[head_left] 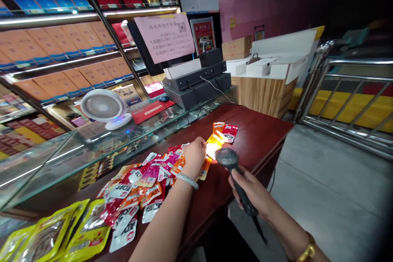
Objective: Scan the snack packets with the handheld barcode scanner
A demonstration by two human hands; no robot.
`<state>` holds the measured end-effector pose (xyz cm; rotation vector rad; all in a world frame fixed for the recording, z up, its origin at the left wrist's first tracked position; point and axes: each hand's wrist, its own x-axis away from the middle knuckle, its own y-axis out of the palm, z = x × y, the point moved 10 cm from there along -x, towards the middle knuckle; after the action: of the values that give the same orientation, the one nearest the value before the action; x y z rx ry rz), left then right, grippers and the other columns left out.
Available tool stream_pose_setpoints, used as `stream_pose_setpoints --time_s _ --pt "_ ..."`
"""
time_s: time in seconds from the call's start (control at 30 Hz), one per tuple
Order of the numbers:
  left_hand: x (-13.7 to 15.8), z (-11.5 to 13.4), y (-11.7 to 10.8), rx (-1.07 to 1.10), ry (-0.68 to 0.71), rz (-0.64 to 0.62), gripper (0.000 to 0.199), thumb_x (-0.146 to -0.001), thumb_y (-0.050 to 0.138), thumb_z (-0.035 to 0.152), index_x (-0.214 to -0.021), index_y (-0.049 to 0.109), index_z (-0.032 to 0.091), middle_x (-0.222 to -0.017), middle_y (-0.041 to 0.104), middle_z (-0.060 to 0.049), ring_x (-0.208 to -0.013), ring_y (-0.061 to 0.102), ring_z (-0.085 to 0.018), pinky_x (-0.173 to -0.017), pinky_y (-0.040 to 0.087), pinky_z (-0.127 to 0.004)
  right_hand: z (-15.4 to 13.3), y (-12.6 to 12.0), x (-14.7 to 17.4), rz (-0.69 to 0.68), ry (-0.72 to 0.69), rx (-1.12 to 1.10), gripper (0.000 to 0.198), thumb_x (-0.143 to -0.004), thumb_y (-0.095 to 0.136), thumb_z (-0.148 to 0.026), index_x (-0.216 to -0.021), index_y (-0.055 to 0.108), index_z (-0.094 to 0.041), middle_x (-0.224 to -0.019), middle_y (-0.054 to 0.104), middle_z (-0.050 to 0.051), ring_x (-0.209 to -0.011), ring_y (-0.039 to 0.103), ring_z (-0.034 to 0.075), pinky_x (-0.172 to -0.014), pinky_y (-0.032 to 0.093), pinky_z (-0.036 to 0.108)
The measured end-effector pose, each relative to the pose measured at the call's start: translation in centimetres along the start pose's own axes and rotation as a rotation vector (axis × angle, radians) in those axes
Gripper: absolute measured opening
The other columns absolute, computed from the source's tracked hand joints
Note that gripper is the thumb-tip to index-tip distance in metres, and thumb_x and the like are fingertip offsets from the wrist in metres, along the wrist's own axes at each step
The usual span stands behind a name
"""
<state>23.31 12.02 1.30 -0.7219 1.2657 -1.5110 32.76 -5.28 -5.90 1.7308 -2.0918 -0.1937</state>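
Note:
My right hand (252,190) is wrapped round the handle of a dark barcode scanner (227,157), its head tilted toward the table. Bright light from it falls on a yellow-orange snack packet (214,144), washing out the print. My left hand (195,153) is closed at the near edge of that packet, fingertips pinching it; the thumb is partly hidden. Beyond it lie a red packet (230,133) and an orange packet (218,126). Under and left of my left wrist spreads a pile of red, purple, orange and white snack packets (150,172).
Larger yellow packets (89,233) lie at the near left of the dark red table (260,125). Behind the table runs a glass counter (76,147) with a white fan (102,105) and a red folder (153,110). A metal railing (353,63) stands to the right.

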Motion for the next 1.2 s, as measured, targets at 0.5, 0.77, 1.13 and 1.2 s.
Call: stream_pose_setpoints --time_s 0.5,0.77,1.13,1.2 --pt "2.0 -9.9 -7.2 -0.353 -0.143 -0.018 0.030 -0.084 0.054 0.048 -0.101 0.065 0.026 -0.107 0.070 -0.008 -0.107 0.059 -0.029 -0.087 0.039 -0.039 0.3 4.5 -0.3 -0.148 -0.009 -0.030 0.040 -0.082 0.061 -0.059 -0.089 0.047 -0.023 -0.064 0.049 -0.010 -0.035 0.042 0.003 -0.030 0.037 0.015" --pt "-2.6 3.7 0.4 -0.124 0.123 -0.018 0.036 -0.087 0.050 0.056 -0.098 0.068 0.026 -0.107 0.067 -0.008 -0.106 0.056 -0.027 -0.090 0.039 -0.041 0.0 -0.2 -0.3 0.042 0.013 0.007 0.043 -0.081 0.060 -0.063 -0.092 0.047 -0.024 -0.063 0.049 -0.010 -0.036 0.043 0.004 -0.030 0.037 0.015" --pt "-4.2 8.8 5.2 -0.185 0.202 -0.064 0.043 -0.082 0.060 0.044 -0.111 0.059 0.013 -0.110 0.066 -0.017 -0.110 0.056 -0.028 -0.090 0.037 -0.040 -2.8 -4.2 -1.0 0.156 -0.109 -0.017 0.040 -0.084 0.058 -0.061 -0.089 0.046 -0.024 -0.062 0.049 -0.010 -0.035 0.044 0.005 -0.030 0.037 0.016" --pt "-3.3 8.0 4.9 -0.187 0.229 -0.093 0.040 -0.080 0.063 0.041 -0.109 0.059 0.014 -0.102 0.069 -0.015 -0.103 0.060 -0.027 -0.088 0.037 -0.039 -3.2 -4.3 -1.4 0.159 -0.111 -0.031 0.040 -0.083 0.059 -0.061 -0.089 0.047 -0.024 -0.062 0.049 -0.010 -0.036 0.045 0.005 -0.030 0.038 0.016"
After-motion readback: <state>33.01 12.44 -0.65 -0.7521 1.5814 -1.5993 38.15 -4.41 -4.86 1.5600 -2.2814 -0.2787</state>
